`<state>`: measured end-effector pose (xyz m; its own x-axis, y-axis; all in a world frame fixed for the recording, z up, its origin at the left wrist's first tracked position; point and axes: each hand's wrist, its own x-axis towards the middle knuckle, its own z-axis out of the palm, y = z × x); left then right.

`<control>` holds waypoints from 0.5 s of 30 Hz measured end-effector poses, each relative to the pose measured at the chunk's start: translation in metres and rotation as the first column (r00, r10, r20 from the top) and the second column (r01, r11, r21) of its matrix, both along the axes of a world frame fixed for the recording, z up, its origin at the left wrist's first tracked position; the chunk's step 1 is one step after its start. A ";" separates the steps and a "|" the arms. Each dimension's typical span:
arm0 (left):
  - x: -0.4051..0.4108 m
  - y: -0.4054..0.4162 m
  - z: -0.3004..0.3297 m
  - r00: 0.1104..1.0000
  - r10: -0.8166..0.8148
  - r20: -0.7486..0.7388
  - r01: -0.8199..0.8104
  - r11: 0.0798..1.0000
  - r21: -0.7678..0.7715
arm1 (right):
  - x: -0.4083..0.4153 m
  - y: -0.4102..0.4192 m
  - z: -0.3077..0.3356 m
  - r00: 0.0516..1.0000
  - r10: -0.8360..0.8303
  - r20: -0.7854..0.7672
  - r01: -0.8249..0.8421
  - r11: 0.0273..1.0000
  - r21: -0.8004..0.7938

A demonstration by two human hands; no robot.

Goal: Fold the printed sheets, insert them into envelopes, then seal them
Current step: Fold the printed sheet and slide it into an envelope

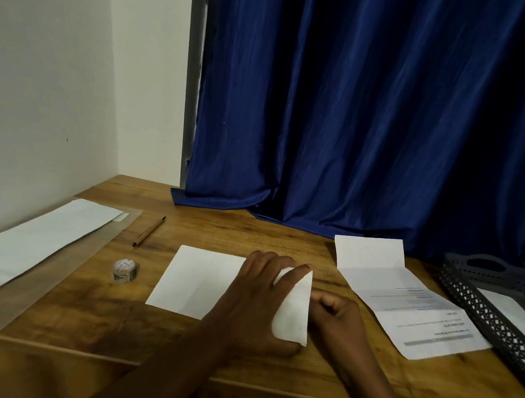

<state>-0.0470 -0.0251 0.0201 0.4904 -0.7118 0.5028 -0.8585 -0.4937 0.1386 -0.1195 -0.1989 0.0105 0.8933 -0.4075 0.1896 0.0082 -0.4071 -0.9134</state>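
Note:
A white sheet [198, 279] lies on the wooden table in front of me, its right part folded up. My left hand [255, 303] rests on this sheet with its fingers curled over the raised flap [294, 311]. My right hand [337, 314] sits just right of the flap, fingers curled against its edge. A creased printed sheet [408, 306] lies further right, text side up. Long white envelopes [37, 240] lie at the far left on a clear sleeve.
A small tape roll [125, 269] stands left of the sheet. A brown pen [148, 231] lies behind it. A black perforated tray [491, 308] with paper inside sits at the right edge. A blue curtain [368, 113] hangs onto the table's back.

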 end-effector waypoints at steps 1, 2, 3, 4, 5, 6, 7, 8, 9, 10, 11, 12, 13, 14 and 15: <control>0.001 0.000 -0.001 0.998 0.018 -0.055 -0.016 0.999 0.034 | -0.002 -0.005 -0.003 0.997 -0.070 0.043 0.066 0.995 0.074; 0.003 -0.001 -0.003 0.994 0.035 -0.102 -0.028 0.997 0.077 | -0.004 -0.010 -0.004 0.986 -0.143 0.081 0.130 0.980 0.151; 0.004 -0.002 -0.005 0.988 0.053 -0.143 -0.035 0.992 0.122 | -0.005 -0.014 -0.005 0.972 -0.213 0.103 0.187 0.959 0.214; 0.006 -0.002 -0.009 0.980 0.071 -0.188 -0.040 0.986 0.162 | -0.007 -0.017 -0.005 0.957 -0.270 0.108 0.239 0.942 0.234; 0.007 -0.002 -0.012 0.967 0.091 -0.236 -0.042 0.978 0.203 | -0.008 -0.017 -0.005 0.946 -0.304 0.116 0.275 0.937 0.215; 0.008 -0.002 -0.015 0.958 0.109 -0.267 -0.041 0.967 0.250 | -0.009 -0.015 -0.005 0.942 -0.311 0.126 0.288 0.942 0.172; 0.010 -0.002 -0.017 0.955 0.120 -0.270 -0.036 0.954 0.298 | -0.010 -0.013 -0.005 0.949 -0.282 0.138 0.268 0.957 0.112; 0.011 -0.002 -0.019 0.958 0.125 -0.258 -0.032 0.940 0.339 | -0.010 -0.009 -0.006 0.964 -0.222 0.146 0.220 0.975 0.032; 0.012 -0.003 -0.020 0.959 0.130 -0.251 -0.030 0.930 0.368 | -0.011 -0.005 -0.007 0.980 -0.145 0.134 0.155 0.985 -0.070; 0.013 -0.004 -0.021 0.958 0.135 -0.252 -0.030 0.924 0.382 | -0.010 -0.002 -0.009 0.993 -0.061 0.101 0.080 0.978 -0.195; 0.014 -0.004 -0.021 0.958 0.139 -0.252 -0.031 0.920 0.390 | -0.010 0.001 -0.012 0.999 0.006 0.054 0.011 0.948 -0.319; 0.015 -0.004 -0.022 0.958 0.139 -0.250 -0.030 0.918 0.397 | -0.009 0.003 -0.015 0.999 0.051 0.001 -0.046 0.903 -0.428; 0.016 -0.004 -0.022 0.961 0.134 -0.243 -0.026 0.915 0.402 | -0.008 0.005 -0.017 0.996 0.084 -0.043 -0.094 0.852 -0.515; 0.017 -0.003 -0.023 0.964 0.126 -0.236 -0.021 0.915 0.403 | -0.006 0.006 -0.019 0.991 0.111 -0.080 -0.137 0.806 -0.575; 0.018 -0.003 -0.023 0.965 0.118 -0.234 -0.016 0.918 0.397 | -0.005 0.006 -0.020 0.984 0.137 -0.115 -0.179 0.770 -0.612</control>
<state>-0.0293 -0.0284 -0.0031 0.6163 -0.7860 0.0491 -0.7844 -0.6070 0.1276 -0.1246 -0.1928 -0.0094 0.9526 -0.0730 0.2953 0.0771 -0.8812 -0.4665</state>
